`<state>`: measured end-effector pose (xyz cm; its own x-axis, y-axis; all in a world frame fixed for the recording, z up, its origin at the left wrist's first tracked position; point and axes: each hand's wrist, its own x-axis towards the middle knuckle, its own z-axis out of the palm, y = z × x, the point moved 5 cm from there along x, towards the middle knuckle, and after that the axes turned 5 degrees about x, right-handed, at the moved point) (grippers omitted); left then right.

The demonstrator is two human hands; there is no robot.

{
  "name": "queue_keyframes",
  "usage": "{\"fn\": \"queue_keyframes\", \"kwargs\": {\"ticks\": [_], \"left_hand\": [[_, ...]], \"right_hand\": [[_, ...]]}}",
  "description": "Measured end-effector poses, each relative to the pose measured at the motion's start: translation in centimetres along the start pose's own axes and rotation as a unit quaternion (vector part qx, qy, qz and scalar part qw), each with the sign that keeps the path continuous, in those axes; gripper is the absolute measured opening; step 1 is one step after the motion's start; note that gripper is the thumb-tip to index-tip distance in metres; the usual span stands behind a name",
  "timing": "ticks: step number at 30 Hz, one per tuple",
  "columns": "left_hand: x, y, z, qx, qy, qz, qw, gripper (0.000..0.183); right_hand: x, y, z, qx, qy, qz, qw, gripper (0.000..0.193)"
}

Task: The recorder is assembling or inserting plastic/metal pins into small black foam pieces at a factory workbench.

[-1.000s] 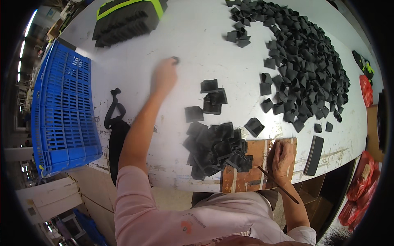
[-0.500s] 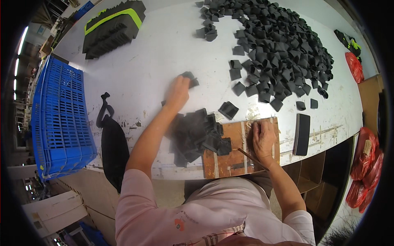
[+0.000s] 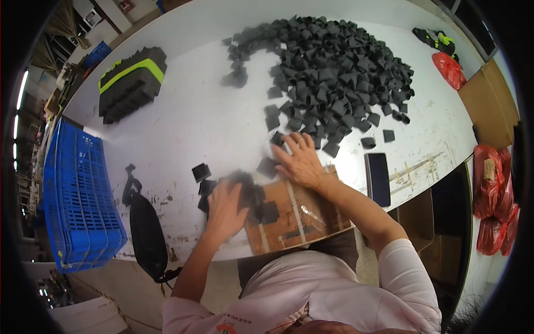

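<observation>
My left hand (image 3: 227, 209) lies over a small heap of black fabric pieces (image 3: 255, 203), fingers stretched out and thumb apart, slightly blurred. The heap rests on the table and overlaps the left side of a worn brown board (image 3: 300, 214) at the table's front edge. Just beyond that board, my right hand (image 3: 303, 161) reaches out flat with spread fingers. Its fingertips are at a loose black piece (image 3: 276, 139) by the near edge of a large pile of similar folded pieces (image 3: 339, 72). Another loose piece (image 3: 268, 167) sits beside its thumb.
A dark phone (image 3: 378, 179) lies right of the board. At left stand a blue plastic crate (image 3: 83, 200) and a black elongated pouch (image 3: 147, 236). A stacked black bundle with a yellow-green band (image 3: 133, 78) sits far left. Red bags (image 3: 492, 189) hang at right.
My left hand has drawn back from farther up the table to the small heap. My right hand has left the board and reached forward to the large pile's edge. The view has shifted.
</observation>
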<state>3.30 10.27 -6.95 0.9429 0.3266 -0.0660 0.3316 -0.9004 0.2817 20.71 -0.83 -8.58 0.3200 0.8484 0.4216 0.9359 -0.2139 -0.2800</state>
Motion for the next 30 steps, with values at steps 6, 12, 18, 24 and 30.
{"fn": "queue_keyframes", "kwargs": {"ticks": [6,12,18,24,30], "left_hand": [[6.5,2.7,-3.9,-0.17,0.017,0.013,0.985,0.076],[19.9,6.1,5.1,-0.174,-0.028,-0.057,0.983,0.114],[29.8,11.3,6.8,-0.246,0.038,-0.052,0.967,0.101],[42.5,12.0,6.1,-0.672,0.026,-0.177,0.719,0.088],[50.1,9.3,-4.6,-0.705,-0.009,-0.061,0.707,0.051]], "right_hand": [[-0.2,5.1,-3.5,-0.028,0.009,0.162,0.986,0.078],[-4.4,16.2,-6.1,-0.042,-0.094,0.401,0.91,0.124],[-1.0,23.0,-3.7,0.074,0.028,0.419,0.904,0.089],[7.7,31.0,-3.4,0.274,0.296,0.331,0.853,0.072],[16.2,36.9,-11.4,0.563,0.23,0.405,0.683,0.045]]}}
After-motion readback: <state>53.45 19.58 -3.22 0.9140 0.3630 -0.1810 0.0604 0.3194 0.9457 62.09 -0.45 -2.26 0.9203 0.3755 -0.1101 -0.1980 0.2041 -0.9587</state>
